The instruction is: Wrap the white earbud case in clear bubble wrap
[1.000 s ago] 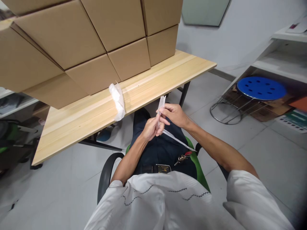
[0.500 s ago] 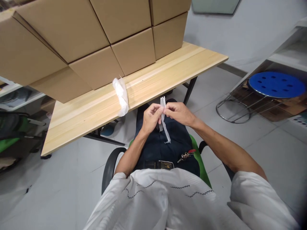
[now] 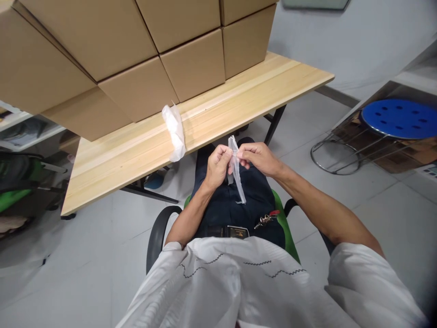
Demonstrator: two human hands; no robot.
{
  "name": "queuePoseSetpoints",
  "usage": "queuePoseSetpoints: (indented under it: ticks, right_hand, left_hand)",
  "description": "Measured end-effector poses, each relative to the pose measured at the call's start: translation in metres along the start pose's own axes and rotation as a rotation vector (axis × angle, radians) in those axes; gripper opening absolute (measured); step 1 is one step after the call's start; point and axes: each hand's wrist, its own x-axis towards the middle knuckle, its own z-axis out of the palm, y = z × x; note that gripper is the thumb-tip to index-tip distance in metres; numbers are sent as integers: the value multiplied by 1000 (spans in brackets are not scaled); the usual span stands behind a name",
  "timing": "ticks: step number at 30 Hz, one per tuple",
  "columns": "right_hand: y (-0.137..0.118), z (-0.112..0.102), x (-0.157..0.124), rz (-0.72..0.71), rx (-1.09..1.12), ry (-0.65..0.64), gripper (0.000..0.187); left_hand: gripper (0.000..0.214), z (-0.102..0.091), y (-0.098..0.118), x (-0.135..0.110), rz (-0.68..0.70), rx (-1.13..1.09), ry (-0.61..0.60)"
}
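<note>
Grey tiled floor, pale wall at upper right of frame. Stacked cardboard boxes fill the upper left, standing on a light wooden table; they take the back, leaving the front strip bare. Blue perforated stool at right edge. A crumpled plastic bag hangs over the table's near edge, centre frame. Person seated on a green chair, keys at belt. Left hand and right hand meet above the lap, fingers pressed together, pinching the top of a thin clear plastic strip; its lower end dangles free, probably held up so it hangs straight.
</note>
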Motion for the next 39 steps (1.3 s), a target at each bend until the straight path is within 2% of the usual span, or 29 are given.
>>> queuePoseSetpoints:
  ticks: [6,9,12,15,23,33,39]
  right_hand:
    - [3,-3,-1,-22,110,90,50]
    - [2,-3,-1,-45,85,95,48]
    - [5,0,1,-60,55,69,53]
    - [10,3,5,-77,51,112,53]
    - [7,6,6,-29,296,94,61]
    - [0,7,2,-12,304,165,68]
    - [-4,-5,3,-25,280,200,80]
  left_hand:
    - [77,-6,0,0,25,-25,81]
    - [78,-6,0,-2,9,26,53]
    - [80,-2,0,-4,-21,70,2]
    - [82,1,-1,-5,-28,99,-14]
    - [82,-1,1,-6,-66,98,-49]
    - [84,3,3,-9,-91,34,-26]
    - [86,1,4,-11,-94,1,21]
